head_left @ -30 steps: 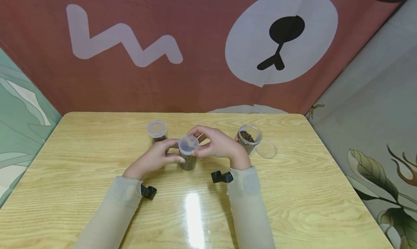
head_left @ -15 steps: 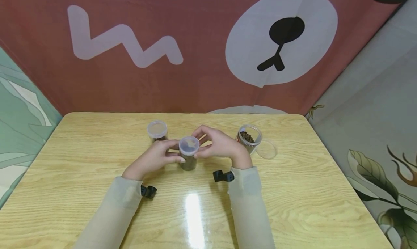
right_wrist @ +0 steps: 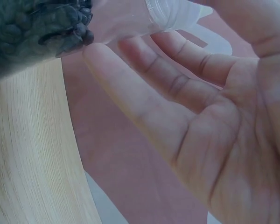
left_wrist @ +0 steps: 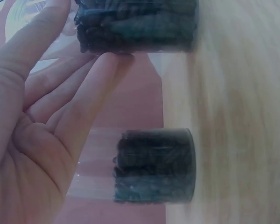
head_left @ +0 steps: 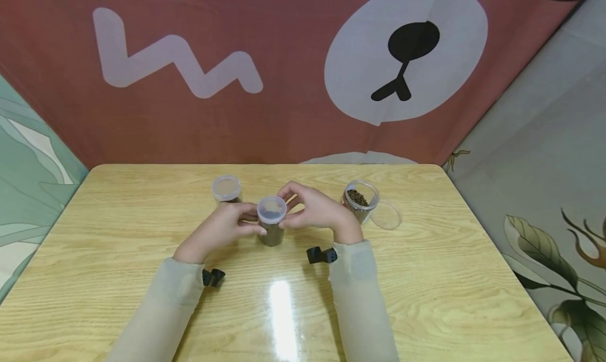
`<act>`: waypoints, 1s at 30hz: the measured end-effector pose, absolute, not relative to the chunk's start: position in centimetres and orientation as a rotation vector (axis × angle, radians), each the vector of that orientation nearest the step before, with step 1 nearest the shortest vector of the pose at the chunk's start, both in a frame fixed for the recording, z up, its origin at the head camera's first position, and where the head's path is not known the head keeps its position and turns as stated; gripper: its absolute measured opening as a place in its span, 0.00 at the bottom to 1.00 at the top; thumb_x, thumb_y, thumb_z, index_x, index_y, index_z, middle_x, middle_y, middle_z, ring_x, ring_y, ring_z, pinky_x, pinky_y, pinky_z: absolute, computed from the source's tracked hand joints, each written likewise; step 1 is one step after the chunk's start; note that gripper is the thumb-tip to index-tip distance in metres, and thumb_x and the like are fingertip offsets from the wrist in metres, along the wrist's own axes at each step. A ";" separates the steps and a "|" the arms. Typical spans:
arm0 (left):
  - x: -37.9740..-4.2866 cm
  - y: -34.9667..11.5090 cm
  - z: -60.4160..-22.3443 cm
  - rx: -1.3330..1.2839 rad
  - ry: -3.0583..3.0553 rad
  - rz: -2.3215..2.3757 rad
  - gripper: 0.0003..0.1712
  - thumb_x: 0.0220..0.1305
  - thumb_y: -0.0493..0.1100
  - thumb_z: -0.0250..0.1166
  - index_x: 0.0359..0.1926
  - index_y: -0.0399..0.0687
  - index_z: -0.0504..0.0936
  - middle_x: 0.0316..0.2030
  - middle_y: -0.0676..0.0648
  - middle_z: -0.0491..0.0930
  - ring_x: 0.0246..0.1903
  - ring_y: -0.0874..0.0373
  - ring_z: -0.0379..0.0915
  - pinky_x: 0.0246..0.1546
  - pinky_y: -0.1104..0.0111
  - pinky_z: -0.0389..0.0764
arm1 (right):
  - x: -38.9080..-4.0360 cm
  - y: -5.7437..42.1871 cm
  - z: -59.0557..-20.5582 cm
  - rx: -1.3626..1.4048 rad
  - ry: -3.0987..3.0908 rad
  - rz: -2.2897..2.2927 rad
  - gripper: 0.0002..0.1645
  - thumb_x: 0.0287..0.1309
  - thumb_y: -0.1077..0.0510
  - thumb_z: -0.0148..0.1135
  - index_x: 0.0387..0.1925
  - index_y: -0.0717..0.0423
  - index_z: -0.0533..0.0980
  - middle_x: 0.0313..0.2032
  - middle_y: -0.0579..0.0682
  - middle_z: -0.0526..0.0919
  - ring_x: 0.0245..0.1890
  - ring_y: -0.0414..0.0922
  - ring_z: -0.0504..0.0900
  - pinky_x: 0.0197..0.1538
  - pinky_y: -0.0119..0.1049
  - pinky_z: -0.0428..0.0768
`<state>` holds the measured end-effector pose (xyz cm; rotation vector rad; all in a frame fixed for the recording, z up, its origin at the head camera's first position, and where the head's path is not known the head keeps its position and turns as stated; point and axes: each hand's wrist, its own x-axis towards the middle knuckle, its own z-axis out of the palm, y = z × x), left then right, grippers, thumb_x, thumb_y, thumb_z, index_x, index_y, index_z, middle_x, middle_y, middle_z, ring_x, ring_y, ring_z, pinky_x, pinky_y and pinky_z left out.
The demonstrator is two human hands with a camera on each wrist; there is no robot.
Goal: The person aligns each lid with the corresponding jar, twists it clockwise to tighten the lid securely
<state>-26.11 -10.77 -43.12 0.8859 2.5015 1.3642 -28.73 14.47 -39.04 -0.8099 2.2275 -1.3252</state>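
Note:
A clear jar (head_left: pixel 271 235) of small dark pieces, with a translucent lid (head_left: pixel 272 208), stands near the middle of the table. My left hand (head_left: pixel 219 231) grips its left side, thumb in front and fingers behind. On the other side, my right hand (head_left: pixel 319 209) holds around the lid, its thumb and fingers at the edge. The right wrist view shows the right fingers (right_wrist: pixel 107 74) against the jar wall. A second lidded jar (head_left: pixel 227 188) stands behind my left hand; its dark contents (left_wrist: pixel 154 165) show in the left wrist view.
At the back right stands an uncovered jar (head_left: pixel 350 208) with brown pieces inside. A clear round lid (head_left: pixel 385 215) lies flat beside it. The wooden table (head_left: pixel 450 278) meets a red cloth backdrop (head_left: pixel 293 125) at its far edge.
Both hands stay at the middle jar. The right fingers have shifted slightly along the lid's edge; the view has moved a little. The other jars have not moved.

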 end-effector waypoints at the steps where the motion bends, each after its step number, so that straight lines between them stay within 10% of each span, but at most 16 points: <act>1: -26.1 -10.8 -43.1 0.882 2.513 1.349 0.20 0.62 0.43 0.74 0.54 0.41 0.84 0.48 0.45 0.86 0.49 0.50 0.84 0.49 0.64 0.85 | -28.7 14.4 -39.0 -0.810 2.230 -1.323 0.27 0.55 0.66 0.74 0.55 0.58 0.73 0.53 0.53 0.77 0.53 0.51 0.79 0.52 0.38 0.84; 30: -25.8 -10.6 -42.1 0.872 2.851 1.080 0.09 0.66 0.37 0.69 0.44 0.36 0.87 0.34 0.46 0.85 0.36 0.53 0.85 0.39 0.60 0.87 | -29.1 12.9 -39.8 -0.786 2.382 -1.350 0.27 0.60 0.67 0.69 0.58 0.60 0.68 0.54 0.56 0.75 0.51 0.50 0.80 0.49 0.35 0.85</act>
